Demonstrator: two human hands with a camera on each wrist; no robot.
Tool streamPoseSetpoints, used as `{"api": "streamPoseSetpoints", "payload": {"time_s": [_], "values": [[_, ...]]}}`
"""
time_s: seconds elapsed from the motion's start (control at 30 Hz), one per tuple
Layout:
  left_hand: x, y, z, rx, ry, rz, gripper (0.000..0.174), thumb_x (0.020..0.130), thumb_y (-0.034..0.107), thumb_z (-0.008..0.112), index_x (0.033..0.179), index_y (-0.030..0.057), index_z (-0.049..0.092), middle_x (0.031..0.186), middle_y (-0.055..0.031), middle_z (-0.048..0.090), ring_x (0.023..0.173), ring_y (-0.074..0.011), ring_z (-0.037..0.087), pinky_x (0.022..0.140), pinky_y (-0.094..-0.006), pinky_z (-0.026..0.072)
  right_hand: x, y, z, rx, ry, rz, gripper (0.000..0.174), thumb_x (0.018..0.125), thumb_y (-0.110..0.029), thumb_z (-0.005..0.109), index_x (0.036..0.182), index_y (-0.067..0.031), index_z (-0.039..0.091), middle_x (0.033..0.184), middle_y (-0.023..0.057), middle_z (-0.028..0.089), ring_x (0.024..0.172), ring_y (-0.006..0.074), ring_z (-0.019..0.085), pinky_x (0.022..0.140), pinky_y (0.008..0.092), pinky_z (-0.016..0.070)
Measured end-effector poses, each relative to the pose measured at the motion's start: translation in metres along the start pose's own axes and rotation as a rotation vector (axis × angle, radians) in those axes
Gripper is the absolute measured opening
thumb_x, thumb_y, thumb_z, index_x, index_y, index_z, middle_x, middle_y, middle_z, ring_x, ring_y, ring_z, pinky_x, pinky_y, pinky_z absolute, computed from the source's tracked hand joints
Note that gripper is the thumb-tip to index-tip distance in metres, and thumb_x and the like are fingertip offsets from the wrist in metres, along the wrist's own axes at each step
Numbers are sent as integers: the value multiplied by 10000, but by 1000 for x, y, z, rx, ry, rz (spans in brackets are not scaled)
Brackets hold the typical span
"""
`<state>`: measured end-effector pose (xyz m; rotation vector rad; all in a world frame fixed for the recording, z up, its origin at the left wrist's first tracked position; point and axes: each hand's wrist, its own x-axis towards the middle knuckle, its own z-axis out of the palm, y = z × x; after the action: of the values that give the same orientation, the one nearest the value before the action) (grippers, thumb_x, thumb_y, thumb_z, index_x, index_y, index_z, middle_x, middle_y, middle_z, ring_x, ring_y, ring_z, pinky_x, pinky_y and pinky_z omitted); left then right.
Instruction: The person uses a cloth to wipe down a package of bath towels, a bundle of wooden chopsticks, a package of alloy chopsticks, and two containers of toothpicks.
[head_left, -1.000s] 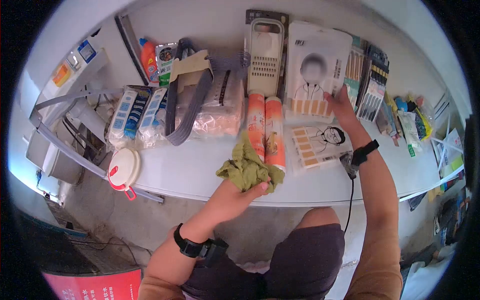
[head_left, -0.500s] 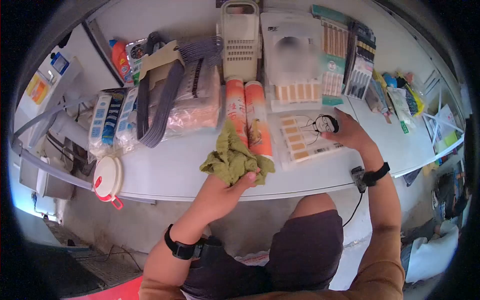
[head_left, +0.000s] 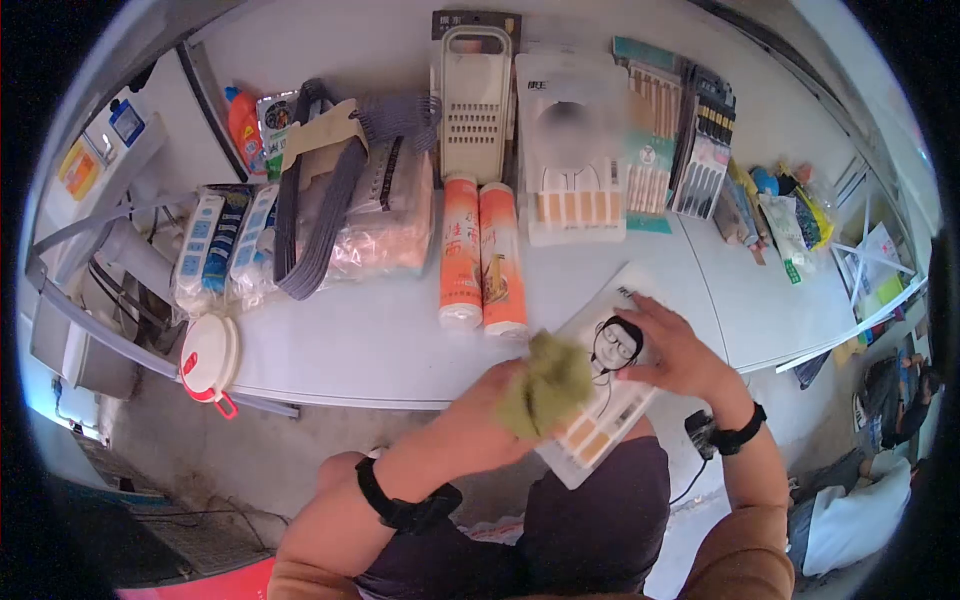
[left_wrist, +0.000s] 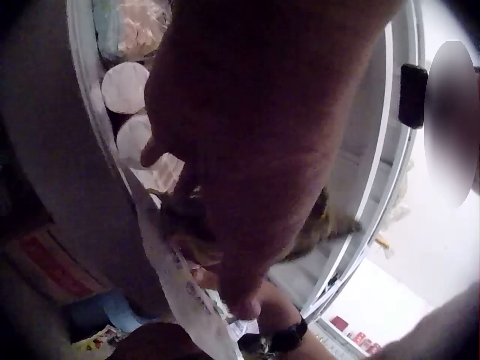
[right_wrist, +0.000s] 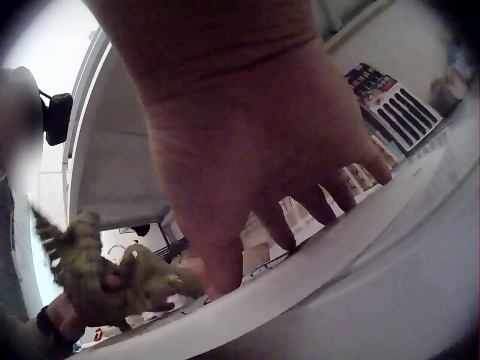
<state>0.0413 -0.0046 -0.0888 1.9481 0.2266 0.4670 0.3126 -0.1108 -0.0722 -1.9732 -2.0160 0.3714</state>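
At far left, a round white container (head_left: 212,355) with a red handle is being supported by the white table (head_left: 300,350), near its front edge. Behind it, blue-and-white packs (head_left: 205,245) are being partly covered by a bundle of grey ribbed straps (head_left: 325,225). Farther right, two orange cylindrical packs (head_left: 480,255) are being kept side by side before an upright grater (head_left: 475,110). A crumpled green cloth (head_left: 552,390) is being grasped by the left hand (head_left: 488,412). Just right of it, a white package (head_left: 606,352) printed with a bespectacled figure is being held slanted across the table's front edge; whether it is being touched by the cloth cannot be told. Its upper right part is being touched by the right hand (head_left: 680,355), fingers spread, with nothing being clenched.
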Motion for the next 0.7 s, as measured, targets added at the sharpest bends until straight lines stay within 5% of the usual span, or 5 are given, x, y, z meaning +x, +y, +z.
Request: {"api": "streamPoseSetpoints", "payload": {"time_s": [0.03,0.17,0.23,0.37,0.7], "values": [[-4,-22,10,439,-49,230,534,775,140,681,1277,109,502,1258,-143,486,1281,-364,379,1041,-558,307,-1,-1,3,-43,3,18,721,721,-317,781,1330,-100,462,1426,245,348,1322,403,332,1075,423,289],[-8,-8,10,797,-371,126,713,705,114,700,1349,282,443,1418,-93,361,1388,-359,222,1089,-629,194,-7,-1,4,-115,191,-17,538,753,-387,732,1175,-86,588,1272,228,520,1177,365,509,942,421,420],[-8,-15,16,853,-307,176,682,715,98,678,1337,272,457,1382,-95,393,1374,-357,250,1070,-618,236,-12,-12,-11,-62,90,429,390,812,-391,674,942,-23,665,930,191,667,853,280,659,729,371,501],[-9,-13,21,935,-188,215,580,721,64,625,1263,245,525,1256,-98,475,1308,-341,350,984,-561,355,-28,-25,-26,110,-342,485,502,901,-475,538,802,-3,676,530,96,596,575,222,627,599,342,489],[-10,-26,9,633,-46,279,488,638,19,659,1104,86,532,1148,-118,475,1215,-332,416,895,-527,402,-36,-26,13,951,-295,475,264,948,-311,556,917,-50,582,773,29,641,637,121,611,585,256,479]]}}
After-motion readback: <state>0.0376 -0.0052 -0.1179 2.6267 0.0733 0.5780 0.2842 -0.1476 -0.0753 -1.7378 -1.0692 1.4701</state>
